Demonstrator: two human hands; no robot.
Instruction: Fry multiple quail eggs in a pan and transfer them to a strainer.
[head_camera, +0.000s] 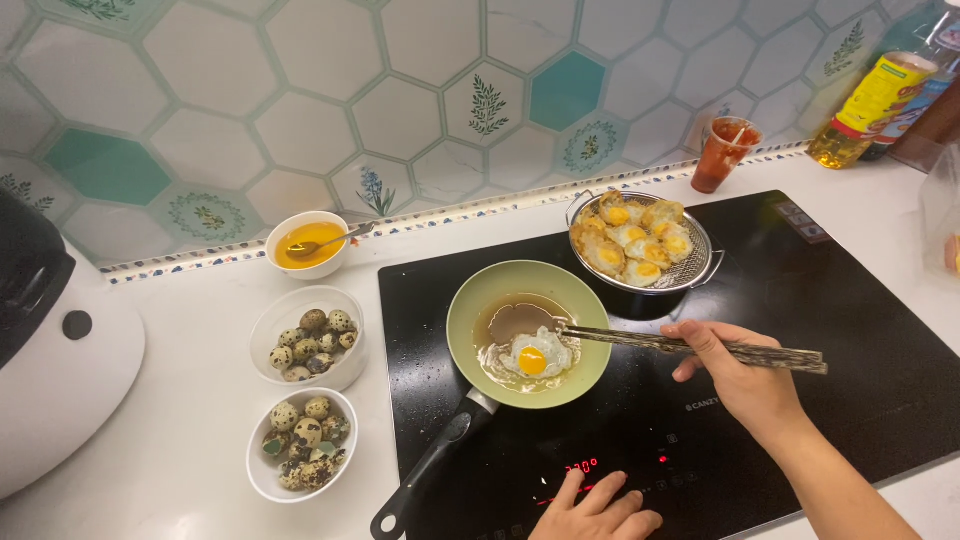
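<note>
My left hand (597, 508) lay nearest me, fingers spread flat on the touch controls at the front edge of the black induction cooktop (850, 300), holding nothing. My right hand (745, 375) was a little further in, pinching a pair of dark chopsticks (690, 347) whose tips reached over the rim of the small green frying pan (470, 310). In the pan a single small fried egg (533, 358) sat in shallow oil, yolk up, just below the chopstick tips, and the pan's black handle (430, 465) pointed back toward me. Left of the cooktop on the white tabletop (190, 440) stood a bowl of broken speckled shells (303, 445), then a bowl of whole quail eggs (310, 345), then a small bowl of yellow liquid with a spoon (308, 243). Beyond the pan a metal strainer basket (643, 243) held finished fried eggs. As I judged it, the thin egg could scorch quickly if the heat ran high, the yolk could burst under a careless pinch, and hot oil could spit at my right hand
</note>
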